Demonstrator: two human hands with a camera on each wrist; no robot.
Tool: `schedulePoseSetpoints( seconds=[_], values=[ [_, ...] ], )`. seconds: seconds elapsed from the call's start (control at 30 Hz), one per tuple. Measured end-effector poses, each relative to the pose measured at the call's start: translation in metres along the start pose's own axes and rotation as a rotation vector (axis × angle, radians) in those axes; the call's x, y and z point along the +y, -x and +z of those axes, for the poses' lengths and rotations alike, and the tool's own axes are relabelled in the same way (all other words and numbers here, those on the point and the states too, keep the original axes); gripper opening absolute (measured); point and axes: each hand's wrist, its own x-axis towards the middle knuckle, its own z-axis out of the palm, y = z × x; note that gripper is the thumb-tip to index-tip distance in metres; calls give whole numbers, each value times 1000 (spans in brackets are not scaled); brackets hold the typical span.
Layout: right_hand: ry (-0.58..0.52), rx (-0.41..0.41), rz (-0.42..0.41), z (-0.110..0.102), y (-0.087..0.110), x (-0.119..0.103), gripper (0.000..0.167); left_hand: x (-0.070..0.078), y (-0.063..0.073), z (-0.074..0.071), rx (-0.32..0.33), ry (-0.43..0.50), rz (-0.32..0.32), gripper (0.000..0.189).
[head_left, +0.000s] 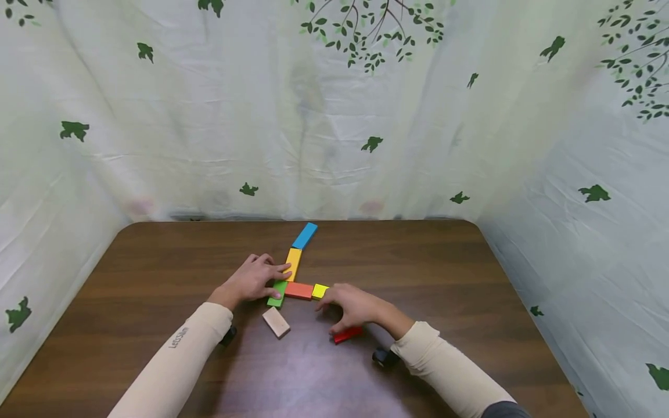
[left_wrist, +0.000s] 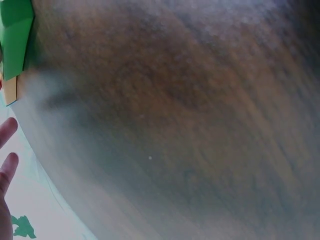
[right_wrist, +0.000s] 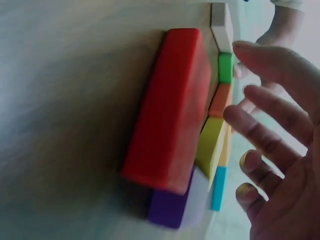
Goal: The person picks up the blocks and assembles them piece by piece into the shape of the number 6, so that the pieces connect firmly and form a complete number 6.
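Observation:
My left hand (head_left: 256, 278) lies at the left of a line of flat blocks. Its fingers reach over the amber block (head_left: 295, 264), and its thumb is at the green block (head_left: 278, 293). The right hand (head_left: 355, 305) hovers around a red block (head_left: 347, 335), thumb beside it in the head view. In the right wrist view its fingers are spread apart with nothing between them. The yellow block (head_left: 319, 291) is by its fingertips, at the end of an orange block (head_left: 299, 290). A purple block (right_wrist: 167, 206) shows behind the red one, hidden by the right hand in the head view.
A blue block (head_left: 305, 235) continues from the amber one towards the table's far edge. Nearer to me lies a plain wooden block (head_left: 276, 323). The brown table (head_left: 444, 267) is enclosed by a white leaf-patterned curtain (head_left: 209, 116) at the back and sides.

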Motion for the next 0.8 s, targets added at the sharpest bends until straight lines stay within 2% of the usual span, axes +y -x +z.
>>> schedulePoseSetpoints(
  seconds=[0.13, 0.37, 0.8],
  values=[
    [6, 0, -25, 2, 15, 5, 42, 0, 0, 0, -1, -1, -4, 63],
    [22, -17, 8, 7, 32, 12, 38, 0, 1, 0, -9, 6, -8, 63],
    [82, 28, -11, 15, 41, 18, 28, 1, 0, 1, -9, 17, -15, 63]
  ],
)
